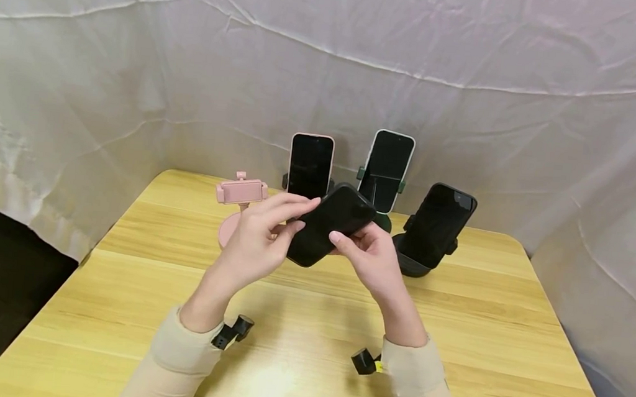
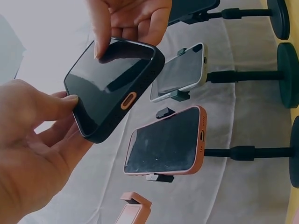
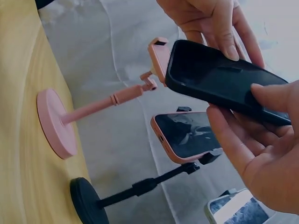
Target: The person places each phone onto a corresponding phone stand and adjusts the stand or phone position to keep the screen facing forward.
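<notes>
A smartphone in a black case (image 1: 324, 227) is held tilted above the wooden table, between both hands. My left hand (image 1: 261, 237) grips its left edge, thumb on the screen side and fingers beneath in the left wrist view. At the opposite edge, my right hand (image 1: 375, 259) pinches it, with the thumb (image 3: 271, 98) lying over the dark screen. An orange-rimmed port opening (image 2: 128, 100) shows on the phone's end in the left wrist view. To the left of the phone stands a pink phone stand (image 1: 242, 190) with a bare clamp.
Behind the hands, a pink-cased phone (image 1: 311, 160) sits in a black stand, and a white-cased phone (image 1: 390, 167) in a green stand. A black phone (image 1: 439, 223) leans in a black stand at the right. Grey cloth (image 1: 238, 67) hangs behind the table (image 1: 486, 336).
</notes>
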Demonstrator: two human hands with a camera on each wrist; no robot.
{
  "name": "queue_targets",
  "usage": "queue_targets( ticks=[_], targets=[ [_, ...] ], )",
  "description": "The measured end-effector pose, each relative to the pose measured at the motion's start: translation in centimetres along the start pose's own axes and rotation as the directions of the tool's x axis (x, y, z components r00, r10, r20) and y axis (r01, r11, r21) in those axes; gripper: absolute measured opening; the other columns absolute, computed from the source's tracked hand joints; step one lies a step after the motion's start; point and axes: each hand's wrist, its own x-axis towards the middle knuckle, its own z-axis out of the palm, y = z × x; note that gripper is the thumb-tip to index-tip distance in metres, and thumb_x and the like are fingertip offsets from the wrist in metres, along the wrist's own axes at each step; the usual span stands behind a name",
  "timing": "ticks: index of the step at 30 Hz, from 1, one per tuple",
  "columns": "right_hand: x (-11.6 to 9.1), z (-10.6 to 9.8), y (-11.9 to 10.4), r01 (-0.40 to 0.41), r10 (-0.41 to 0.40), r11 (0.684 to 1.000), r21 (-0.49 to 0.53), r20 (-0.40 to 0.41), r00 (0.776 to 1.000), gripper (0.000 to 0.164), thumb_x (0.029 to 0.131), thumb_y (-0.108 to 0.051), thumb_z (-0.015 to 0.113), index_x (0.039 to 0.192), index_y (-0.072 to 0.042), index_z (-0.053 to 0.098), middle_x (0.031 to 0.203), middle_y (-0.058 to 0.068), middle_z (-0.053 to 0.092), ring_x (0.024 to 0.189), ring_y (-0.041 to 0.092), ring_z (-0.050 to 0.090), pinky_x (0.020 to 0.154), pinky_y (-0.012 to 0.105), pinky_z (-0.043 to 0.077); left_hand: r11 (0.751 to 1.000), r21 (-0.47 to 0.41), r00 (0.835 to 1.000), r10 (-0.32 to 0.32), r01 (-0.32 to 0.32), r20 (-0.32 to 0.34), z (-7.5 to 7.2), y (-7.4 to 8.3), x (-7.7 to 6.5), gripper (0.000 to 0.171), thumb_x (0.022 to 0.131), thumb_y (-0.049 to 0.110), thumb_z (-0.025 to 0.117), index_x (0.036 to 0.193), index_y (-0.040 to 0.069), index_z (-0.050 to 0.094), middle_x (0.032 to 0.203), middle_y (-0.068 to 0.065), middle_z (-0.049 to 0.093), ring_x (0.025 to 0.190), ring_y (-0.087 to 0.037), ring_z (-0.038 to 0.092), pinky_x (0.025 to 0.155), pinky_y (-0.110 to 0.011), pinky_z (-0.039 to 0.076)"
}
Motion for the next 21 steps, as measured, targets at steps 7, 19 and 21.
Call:
queue_targets(
  ticks=[7,19,21],
  targets=[
    [-0.1,0.4,-0.1,0.026,-0.025,0.999,0.02,-0.045,0.999,0.027,0.099,0.005,0.066,0.124,0.013,0.06,0.113,0.021,0.07,0.094,0.015,0.075,0.084,0.037,0.063,0.999,-0.027,1.0,-0.019,0.019,0.004,0.0,0.0,0.2,0.038,0.095,-0.01,0.066,0.128,0.007,0.075,0.12,-0.007,0.071,0.108,-0.02,0.068,0.079,-0.029,0.062],
    [1.1,0.4,-0.7,0.061,-0.052,0.996,0.064,-0.132,0.99,0.016,0.099,0.006,0.065,0.113,0.01,0.061,0.099,0.001,0.071,0.089,0.014,0.073,0.082,0.033,0.063,0.998,-0.057,0.975,-0.023,0.011,-0.22,-2.1,-1.5,0.6,0.042,0.094,-0.012,0.063,0.135,0.001,0.066,0.113,-0.014,0.073,0.096,-0.025,0.07,0.084,-0.026,0.061],
    [1.5,0.5,-0.9,0.074,-0.063,0.995,0.074,-0.139,0.988,0.014,0.098,0.007,0.065,0.112,0.01,0.061,0.099,0.0,0.071,0.088,0.014,0.073,0.081,0.033,0.063,0.999,-0.029,0.966,-0.03,0.024,-0.255,-2.7,-1.8,0.6,0.043,0.094,-0.011,0.064,0.135,0.002,0.066,0.112,-0.013,0.073,0.093,-0.028,0.071,0.083,-0.025,0.061]
  ],
)
